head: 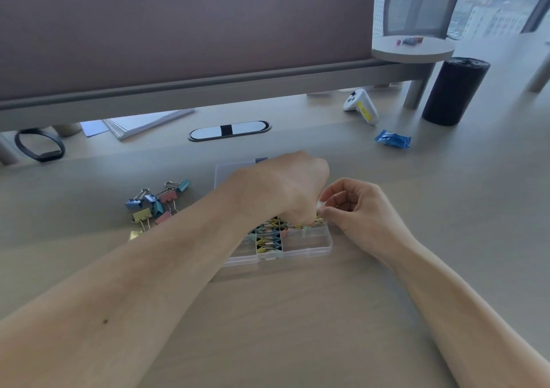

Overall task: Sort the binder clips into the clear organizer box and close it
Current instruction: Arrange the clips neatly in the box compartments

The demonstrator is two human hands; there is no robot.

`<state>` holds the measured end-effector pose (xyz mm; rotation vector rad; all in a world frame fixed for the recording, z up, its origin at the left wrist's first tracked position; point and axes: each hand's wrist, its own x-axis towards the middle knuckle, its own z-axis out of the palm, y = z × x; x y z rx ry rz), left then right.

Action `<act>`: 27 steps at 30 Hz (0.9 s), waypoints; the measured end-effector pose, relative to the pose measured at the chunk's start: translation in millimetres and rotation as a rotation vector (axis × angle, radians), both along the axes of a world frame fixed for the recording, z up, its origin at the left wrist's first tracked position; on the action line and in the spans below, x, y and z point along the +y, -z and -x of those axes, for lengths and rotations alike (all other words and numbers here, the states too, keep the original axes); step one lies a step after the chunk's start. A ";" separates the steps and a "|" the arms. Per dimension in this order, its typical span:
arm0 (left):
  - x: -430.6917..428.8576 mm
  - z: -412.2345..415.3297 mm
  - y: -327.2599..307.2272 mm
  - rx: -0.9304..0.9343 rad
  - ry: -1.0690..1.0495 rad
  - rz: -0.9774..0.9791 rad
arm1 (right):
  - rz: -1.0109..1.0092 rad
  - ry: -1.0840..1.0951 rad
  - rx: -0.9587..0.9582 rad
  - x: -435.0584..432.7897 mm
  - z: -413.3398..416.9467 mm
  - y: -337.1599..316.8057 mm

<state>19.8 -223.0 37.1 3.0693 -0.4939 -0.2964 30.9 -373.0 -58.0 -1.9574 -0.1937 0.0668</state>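
The clear organizer box (309, 243) lies open on the desk, its lid (226, 171) flat behind it. Several small coloured binder clips (269, 238) fill its middle compartments. My left hand (285, 188) reaches over the box with fingers curled down, pinching a small clip (318, 220) at the right compartment. My right hand (357, 206) sits beside the box's right edge, fingers curled, fingertips touching the same clip. A loose pile of larger blue, pink and yellow binder clips (156, 204) lies left of the box.
A blue wrapped packet (393, 139), a white controller (361, 106) and a dark cylinder (455, 91) stand at the back right. A cable grommet (229, 130), papers (143, 124) and a black band (40, 145) lie under the grey partition.
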 end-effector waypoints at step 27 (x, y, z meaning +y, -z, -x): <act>-0.6 -21.6 9.6 0.083 -0.054 0.081 | -0.046 -0.050 0.053 0.3 1.1 -6.0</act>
